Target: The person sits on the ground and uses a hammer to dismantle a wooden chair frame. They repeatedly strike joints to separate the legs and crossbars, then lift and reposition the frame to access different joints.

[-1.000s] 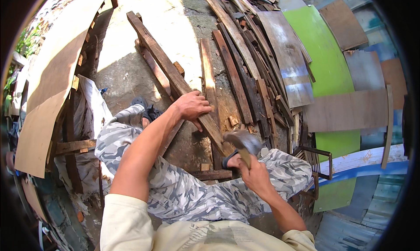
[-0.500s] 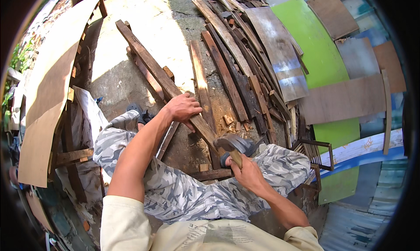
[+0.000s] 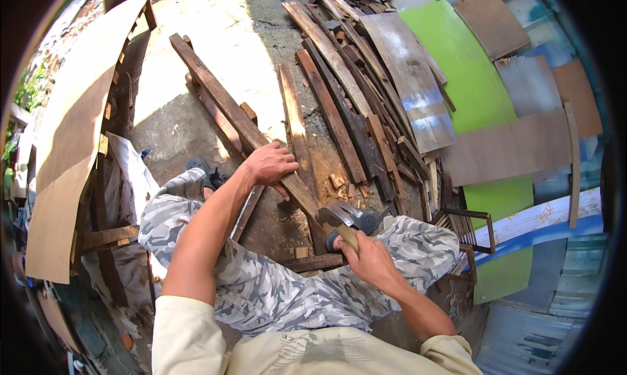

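A long brown wooden beam (image 3: 224, 104) slants from the far left down toward my knees. My left hand (image 3: 271, 165) is wrapped over it, a little short of its near end. In my right hand (image 3: 374, 262) is a claw hammer (image 3: 338, 213), gripped by its wooden handle. The hammer's metal head lies at the near end of the beam; whether the two touch I cannot tell. Beneath that end is a short crosswise wood piece (image 3: 313, 262), with a small wood block (image 3: 302, 252) beside it.
A stack of old planks (image 3: 366, 107) lies to the right, with wood chips (image 3: 337, 181) near it. Farther right are a green sheet (image 3: 467, 68) and a small slatted wooden frame (image 3: 467, 228). A plywood-topped table (image 3: 72, 153) stands at left.
The hammer head has tilted slightly in my right hand and shifted a little left. My left hand keeps its place on the beam. The whole view has moved slightly.
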`<action>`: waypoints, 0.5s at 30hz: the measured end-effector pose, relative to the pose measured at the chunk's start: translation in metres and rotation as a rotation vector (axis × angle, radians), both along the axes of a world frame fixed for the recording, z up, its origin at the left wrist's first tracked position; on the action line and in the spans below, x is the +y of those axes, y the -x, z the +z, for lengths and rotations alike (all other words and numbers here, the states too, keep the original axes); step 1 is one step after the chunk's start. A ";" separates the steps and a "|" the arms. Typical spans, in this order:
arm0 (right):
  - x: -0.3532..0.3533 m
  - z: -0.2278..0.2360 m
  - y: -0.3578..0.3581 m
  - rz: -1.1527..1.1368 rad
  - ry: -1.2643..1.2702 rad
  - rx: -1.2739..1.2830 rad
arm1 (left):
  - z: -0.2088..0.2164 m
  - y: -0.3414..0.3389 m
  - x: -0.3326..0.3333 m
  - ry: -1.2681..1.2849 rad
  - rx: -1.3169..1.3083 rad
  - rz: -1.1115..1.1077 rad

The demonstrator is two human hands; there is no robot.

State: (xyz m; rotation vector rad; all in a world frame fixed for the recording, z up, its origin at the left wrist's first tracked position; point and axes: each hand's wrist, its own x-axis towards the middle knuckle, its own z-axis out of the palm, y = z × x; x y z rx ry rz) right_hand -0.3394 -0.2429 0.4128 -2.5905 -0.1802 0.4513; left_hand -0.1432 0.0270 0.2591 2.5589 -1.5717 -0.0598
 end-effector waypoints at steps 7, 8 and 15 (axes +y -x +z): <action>0.026 0.090 -0.028 -0.209 -0.392 -0.203 | 0.003 0.007 0.006 0.030 -0.002 0.036; 0.025 0.075 -0.021 -0.237 -0.447 -0.265 | 0.004 0.004 0.003 0.019 -0.006 0.028; 0.003 0.006 0.002 -0.120 0.020 0.035 | 0.005 0.006 -0.002 -0.006 -0.016 0.002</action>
